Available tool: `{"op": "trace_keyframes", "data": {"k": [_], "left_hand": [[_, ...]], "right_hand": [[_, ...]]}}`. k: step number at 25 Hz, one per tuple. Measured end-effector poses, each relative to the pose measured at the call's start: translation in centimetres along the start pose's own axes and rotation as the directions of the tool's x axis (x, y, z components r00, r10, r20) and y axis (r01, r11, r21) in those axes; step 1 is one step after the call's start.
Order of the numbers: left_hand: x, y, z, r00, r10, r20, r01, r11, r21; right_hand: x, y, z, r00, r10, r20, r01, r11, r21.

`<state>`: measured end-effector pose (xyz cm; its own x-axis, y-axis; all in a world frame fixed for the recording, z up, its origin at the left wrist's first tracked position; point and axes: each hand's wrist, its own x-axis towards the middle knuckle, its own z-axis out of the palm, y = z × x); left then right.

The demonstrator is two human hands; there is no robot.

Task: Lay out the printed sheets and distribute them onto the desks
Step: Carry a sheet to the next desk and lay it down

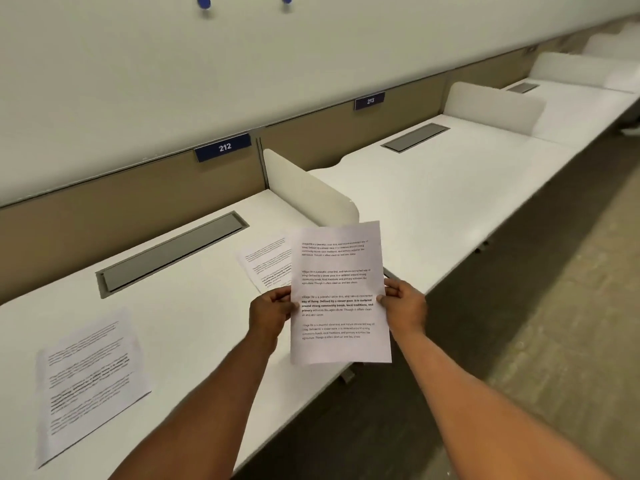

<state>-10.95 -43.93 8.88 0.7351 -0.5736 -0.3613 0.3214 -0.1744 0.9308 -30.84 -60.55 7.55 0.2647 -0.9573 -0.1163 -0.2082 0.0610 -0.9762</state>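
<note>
Both hands are holding up a white printed paper sheet (341,296) above the front edge of the white tabletop (194,327), the left hand (272,311) pinching its left edge and the right hand (403,306) its right edge. Two more printed sheets are lying flat on that tabletop: one (91,382) near the left, one (268,265) partly hidden behind the held page.

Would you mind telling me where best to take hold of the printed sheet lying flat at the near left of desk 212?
Grip the sheet at its near right corner, coming from the desk's open front edge. It lies flat, so a fingertip probably has to lift that corner before pinching.
</note>
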Motion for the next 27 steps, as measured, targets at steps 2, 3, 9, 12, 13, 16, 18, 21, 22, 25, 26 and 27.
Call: {"op": "trace_keyframes", "data": {"k": [2, 3, 9, 12, 13, 16, 18, 21, 22, 25, 26, 27], "left_hand": [[0.2, 0.0, 4.7, 0.999, 0.010, 0.050, -0.011, 1.000, 0.021], [0.3, 0.0, 7.1, 0.998, 0.007, 0.067, -0.009, 0.999, 0.042], [0.3, -1.7, 21.8, 0.986, -0.008, 0.167, -0.012, 0.993, 0.116], [0.2, -2.2, 28.9, 0.978, -0.004, 0.207, -0.024, 0.990, 0.137], [0.1, -2.3, 30.9, 0.975, -0.008, 0.223, -0.023, 0.991, 0.135], [-0.1, -2.3, 37.3, 0.962, -0.022, 0.272, -0.021, 0.988, 0.153], [0.2, -2.5, 41.5, 0.952, -0.038, 0.304, -0.011, 0.987, 0.158], [1.2, -2.6, 47.8, 0.936, -0.046, 0.348, -0.024, 0.981, 0.193], [1.6, -2.6, 49.7, 0.931, -0.044, 0.363, -0.032, 0.979, 0.201], [3.6, -2.6, 56.3, 0.910, -0.060, 0.410, -0.038, 0.973, 0.228], [4.7, -2.5, 58.6, 0.902, -0.066, 0.426, -0.039, 0.971, 0.234], [6.2, -2.5, 61.6, 0.893, -0.075, 0.444, -0.039, 0.969, 0.242]], "right_hand": [[2.0, 1.0, -4.1, 0.998, 0.014, -0.059, -0.013, 1.000, 0.020], [3.1, 1.5, -6.1, 0.996, 0.024, -0.088, -0.021, 0.999, 0.026], [8.9, 4.6, -18.4, 0.979, 0.056, -0.198, -0.045, 0.997, 0.064], [11.9, 5.6, -24.3, 0.965, 0.080, -0.250, -0.060, 0.994, 0.086], [12.8, 5.8, -26.1, 0.962, 0.081, -0.261, -0.061, 0.995, 0.085], [15.6, 6.4, -31.1, 0.950, 0.077, -0.301, -0.054, 0.995, 0.085], [17.3, 6.6, -34.3, 0.939, 0.082, -0.335, -0.050, 0.993, 0.103], [20.5, 7.2, -38.8, 0.912, 0.098, -0.399, -0.055, 0.992, 0.117], [21.6, 7.4, -40.0, 0.903, 0.106, -0.417, -0.059, 0.990, 0.125], [25.9, 8.5, -44.2, 0.872, 0.128, -0.473, -0.072, 0.988, 0.134], [27.7, 8.8, -45.5, 0.862, 0.132, -0.489, -0.075, 0.988, 0.134], [30.0, 9.2, -47.1, 0.850, 0.137, -0.509, -0.077, 0.987, 0.138]]}}
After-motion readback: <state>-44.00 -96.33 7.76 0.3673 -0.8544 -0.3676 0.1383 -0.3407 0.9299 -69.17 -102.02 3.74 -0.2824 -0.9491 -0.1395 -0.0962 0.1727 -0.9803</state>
